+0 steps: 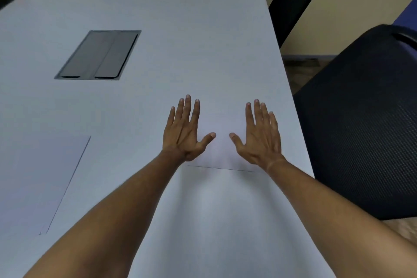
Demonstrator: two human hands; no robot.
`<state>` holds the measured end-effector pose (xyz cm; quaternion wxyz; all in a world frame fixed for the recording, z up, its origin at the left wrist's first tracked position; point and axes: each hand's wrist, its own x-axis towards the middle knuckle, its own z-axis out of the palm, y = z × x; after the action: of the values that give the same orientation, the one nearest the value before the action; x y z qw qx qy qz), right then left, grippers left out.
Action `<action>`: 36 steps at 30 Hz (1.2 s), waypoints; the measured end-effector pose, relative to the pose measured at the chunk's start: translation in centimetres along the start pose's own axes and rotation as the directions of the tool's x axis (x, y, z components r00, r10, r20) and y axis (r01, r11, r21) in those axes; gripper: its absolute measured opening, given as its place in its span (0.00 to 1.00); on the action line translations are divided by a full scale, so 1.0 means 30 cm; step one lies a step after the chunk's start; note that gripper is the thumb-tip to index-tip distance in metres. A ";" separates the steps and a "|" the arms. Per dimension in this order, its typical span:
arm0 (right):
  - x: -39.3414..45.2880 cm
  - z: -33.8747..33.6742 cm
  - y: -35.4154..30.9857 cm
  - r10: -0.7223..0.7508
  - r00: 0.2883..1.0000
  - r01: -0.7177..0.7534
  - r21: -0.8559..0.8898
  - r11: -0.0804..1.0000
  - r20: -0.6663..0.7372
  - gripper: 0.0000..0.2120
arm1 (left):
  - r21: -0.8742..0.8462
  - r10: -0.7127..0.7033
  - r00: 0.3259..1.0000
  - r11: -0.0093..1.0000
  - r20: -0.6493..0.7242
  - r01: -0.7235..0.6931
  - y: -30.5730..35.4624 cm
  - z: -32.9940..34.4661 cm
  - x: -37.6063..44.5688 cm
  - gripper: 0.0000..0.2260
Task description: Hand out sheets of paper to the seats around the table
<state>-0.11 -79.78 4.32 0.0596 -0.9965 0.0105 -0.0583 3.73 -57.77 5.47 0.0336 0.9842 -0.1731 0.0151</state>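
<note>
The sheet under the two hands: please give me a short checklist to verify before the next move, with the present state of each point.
1. Sheet lies flat on the table: ok, its near edge shows as a straight line.
2. Left hand open, palm down on the sheet: ok.
3. Right hand open, palm down on the sheet: ok.
4. Sheet faces a seat: ok, the dark chair stands at that table edge.
5. Sheet square to the table edge: cannot tell, its far edges are too faint.
6. Another sheet already laid at the left: ok.
</note>
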 end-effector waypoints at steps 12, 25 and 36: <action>-0.092 -0.137 -0.301 -0.176 0.982 0.176 0.003 0.984 -0.072 0.44 | 0.021 -0.130 0.989 0.991 -0.069 0.132 -0.153 -0.168 -0.266 0.43; -0.330 -0.164 -0.955 -0.229 0.969 0.232 0.018 0.973 -0.094 0.44 | -0.036 -0.241 0.962 0.971 -0.131 0.238 -0.663 -0.327 -0.780 0.42; -0.472 -0.091 -1.448 -0.217 0.975 0.219 0.052 0.974 -0.047 0.42 | -0.041 -0.345 0.935 0.939 -0.081 0.343 -1.133 -0.339 -1.120 0.39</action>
<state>-13.89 -36.60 10.59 0.0810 -0.9881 -0.0993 -0.0853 -16.40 -13.75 12.16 0.0562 0.9972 0.0031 0.0497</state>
